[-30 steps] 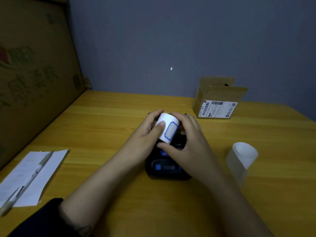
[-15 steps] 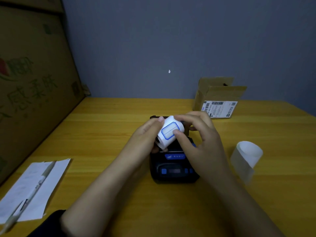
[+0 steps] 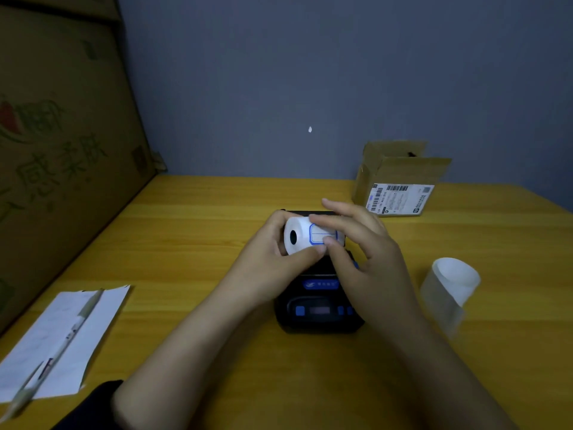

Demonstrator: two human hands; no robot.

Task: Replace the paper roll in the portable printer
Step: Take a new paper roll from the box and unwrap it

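Note:
A white label roll [image 3: 299,235] with blue-framed labels lies on its side, its dark core hole facing left, just above the rear of the black portable printer [image 3: 319,302]. My left hand [image 3: 273,262] grips the roll from the left, thumb underneath. My right hand [image 3: 359,252] pinches the roll's right part with fingertip and thumb. The printer sits on the yellow wooden table [image 3: 217,218], with blue buttons on its front. Its rear compartment is hidden behind the roll and my hands.
A loose curl of white backing paper [image 3: 449,283] stands right of the printer. An open cardboard box [image 3: 397,181] with a shipping label sits at the back right. A paper sheet [image 3: 62,339] with a pen [image 3: 59,349] lies front left. A large carton [image 3: 62,144] lines the left side.
The roll has turned from tilted to lying horizontal, so its core hole faces left. Both hands shifted their grip around it. The view moved slightly.

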